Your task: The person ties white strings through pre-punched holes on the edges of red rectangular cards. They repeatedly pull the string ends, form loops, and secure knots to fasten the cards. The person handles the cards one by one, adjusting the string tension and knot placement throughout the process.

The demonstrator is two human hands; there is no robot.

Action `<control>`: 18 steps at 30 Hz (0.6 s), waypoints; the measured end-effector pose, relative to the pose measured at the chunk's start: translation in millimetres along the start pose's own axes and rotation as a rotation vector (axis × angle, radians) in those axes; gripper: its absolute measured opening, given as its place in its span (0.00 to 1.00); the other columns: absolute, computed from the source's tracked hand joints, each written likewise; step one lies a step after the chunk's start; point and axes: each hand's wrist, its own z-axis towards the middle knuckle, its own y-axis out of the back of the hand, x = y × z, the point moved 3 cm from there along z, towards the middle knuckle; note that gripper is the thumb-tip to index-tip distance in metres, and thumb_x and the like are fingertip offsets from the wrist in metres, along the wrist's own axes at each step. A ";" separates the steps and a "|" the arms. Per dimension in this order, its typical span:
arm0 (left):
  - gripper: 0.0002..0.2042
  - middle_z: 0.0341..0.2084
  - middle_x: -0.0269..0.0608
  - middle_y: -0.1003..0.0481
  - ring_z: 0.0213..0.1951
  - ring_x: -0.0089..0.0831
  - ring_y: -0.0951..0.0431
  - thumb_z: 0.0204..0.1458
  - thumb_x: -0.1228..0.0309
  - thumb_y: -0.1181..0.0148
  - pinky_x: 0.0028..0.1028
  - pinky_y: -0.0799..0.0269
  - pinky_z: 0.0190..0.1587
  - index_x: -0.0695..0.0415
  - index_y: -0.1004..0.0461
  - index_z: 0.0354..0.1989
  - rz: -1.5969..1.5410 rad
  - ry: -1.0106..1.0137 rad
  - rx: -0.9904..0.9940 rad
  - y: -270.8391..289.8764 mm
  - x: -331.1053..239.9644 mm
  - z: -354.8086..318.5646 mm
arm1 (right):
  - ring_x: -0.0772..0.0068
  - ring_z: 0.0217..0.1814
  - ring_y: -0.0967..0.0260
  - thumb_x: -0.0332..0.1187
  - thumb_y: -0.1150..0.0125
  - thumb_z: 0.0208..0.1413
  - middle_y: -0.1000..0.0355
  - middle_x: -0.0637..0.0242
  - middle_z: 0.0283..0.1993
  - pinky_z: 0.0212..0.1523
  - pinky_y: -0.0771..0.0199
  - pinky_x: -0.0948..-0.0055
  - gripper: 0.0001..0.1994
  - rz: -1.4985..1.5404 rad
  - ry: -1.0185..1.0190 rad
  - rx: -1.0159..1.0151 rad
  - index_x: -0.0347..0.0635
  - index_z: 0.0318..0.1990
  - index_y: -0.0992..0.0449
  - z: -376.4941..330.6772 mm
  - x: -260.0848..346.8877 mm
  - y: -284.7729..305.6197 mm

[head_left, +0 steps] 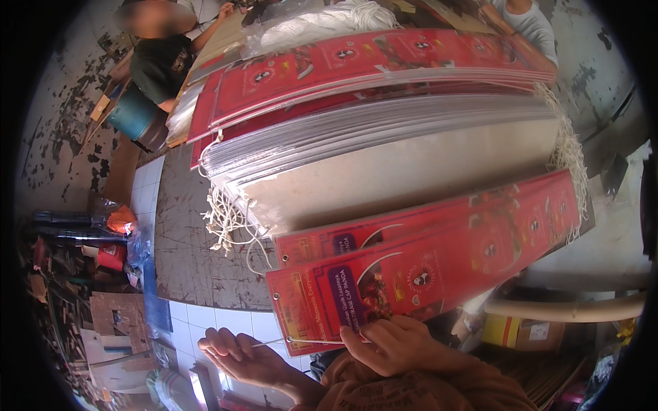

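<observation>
Left fingers, right fingers on white cord at red banner corner

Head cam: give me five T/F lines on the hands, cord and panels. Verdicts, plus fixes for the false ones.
1. The left hand holds a thin white cord. True.
2. The right hand is empty. False: it pinches the same cord.
3. The nearest red panel is plain and unprinted. False: it bears printed pictures and lettering.
4. White strings hang at both ends of the stack. True.
5. The blue-green drum stands right of the stack. False: it stands left.
</observation>
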 end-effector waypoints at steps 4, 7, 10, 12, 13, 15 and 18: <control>0.09 0.24 0.30 0.47 0.19 0.11 0.54 0.63 0.74 0.65 0.12 0.58 0.13 0.60 0.41 0.31 0.120 -0.065 -0.056 -2.6 -2.2 2.7 | 0.87 0.19 0.44 0.33 0.45 0.50 0.45 0.78 0.21 0.19 0.44 0.86 0.10 -0.012 0.019 -0.035 0.43 0.39 0.24 2.9 2.1 8.8; 0.09 0.23 0.29 0.48 0.19 0.11 0.55 0.63 0.73 0.66 0.12 0.60 0.14 0.60 0.40 0.31 0.186 -0.102 -0.088 -1.1 -4.3 5.2 | 0.88 0.18 0.45 0.34 0.46 0.50 0.46 0.79 0.20 0.19 0.47 0.86 0.09 -0.001 0.036 -0.063 0.44 0.37 0.24 2.9 3.8 11.1; 0.10 0.22 0.29 0.49 0.20 0.11 0.55 0.63 0.72 0.67 0.12 0.62 0.14 0.59 0.39 0.32 0.289 -0.137 -0.083 4.8 -9.9 9.2 | 0.89 0.18 0.45 0.34 0.46 0.50 0.47 0.80 0.19 0.19 0.49 0.86 0.08 0.014 0.044 -0.077 0.44 0.36 0.24 2.1 4.1 10.6; 0.10 0.22 0.29 0.49 0.20 0.11 0.54 0.63 0.71 0.67 0.13 0.62 0.15 0.59 0.38 0.33 0.367 -0.154 -0.085 5.7 -10.8 10.1 | 0.89 0.18 0.45 0.34 0.46 0.50 0.47 0.80 0.19 0.19 0.50 0.86 0.08 0.009 0.047 -0.075 0.44 0.35 0.24 2.2 4.9 10.6; 0.10 0.22 0.28 0.49 0.20 0.11 0.53 0.63 0.71 0.67 0.13 0.61 0.16 0.60 0.38 0.33 0.403 -0.162 -0.089 5.1 -12.1 10.1 | 0.89 0.18 0.45 0.34 0.46 0.50 0.47 0.80 0.19 0.19 0.50 0.85 0.08 0.008 0.051 -0.074 0.44 0.35 0.24 2.4 5.5 10.6; 0.10 0.22 0.28 0.49 0.21 0.13 0.52 0.62 0.72 0.66 0.14 0.60 0.19 0.60 0.38 0.32 0.561 -0.232 -0.100 5.4 -14.5 9.9 | 0.89 0.18 0.45 0.33 0.46 0.49 0.47 0.80 0.19 0.18 0.50 0.85 0.08 0.010 0.066 -0.075 0.44 0.35 0.25 2.3 6.1 9.9; 0.09 0.22 0.29 0.48 0.23 0.16 0.49 0.59 0.75 0.66 0.17 0.58 0.22 0.60 0.39 0.29 0.818 -0.331 -0.102 5.8 -17.7 9.0 | 0.88 0.18 0.44 0.33 0.46 0.49 0.46 0.79 0.19 0.18 0.50 0.84 0.08 0.018 0.086 -0.065 0.42 0.35 0.25 3.3 5.9 11.1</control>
